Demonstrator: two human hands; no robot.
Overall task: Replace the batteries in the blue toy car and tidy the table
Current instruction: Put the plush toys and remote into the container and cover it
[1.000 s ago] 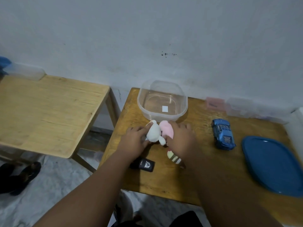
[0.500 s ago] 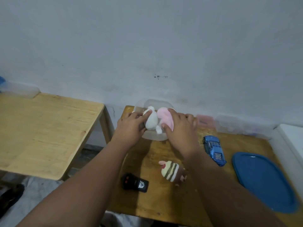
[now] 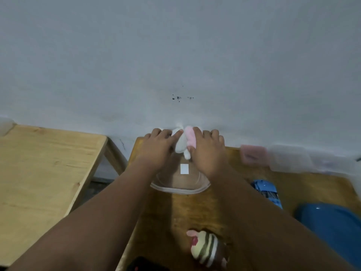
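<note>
I am watching a pale wall filling the upper half of the view, with a light wooden table standing at the left and a darker wooden table sitting beside it, a gap showing between them. A blue lid is lying flat at the right edge of the darker table. The person's two arms are reaching forward over that table. The left hand is curling its fingers around a white plush toy, and the right hand is gripping a pink plush toy. I am seeing the two toys pressing together between the hands, above the far side of a clear container. The blue toy car is resting on the darker table to the right of the container, just beside the lid, with neither hand touching it. A striped plush toy is lying near the front edge, and a black remote is showing partly at the bottom border. A white label is sitting on the container's floor
</note>
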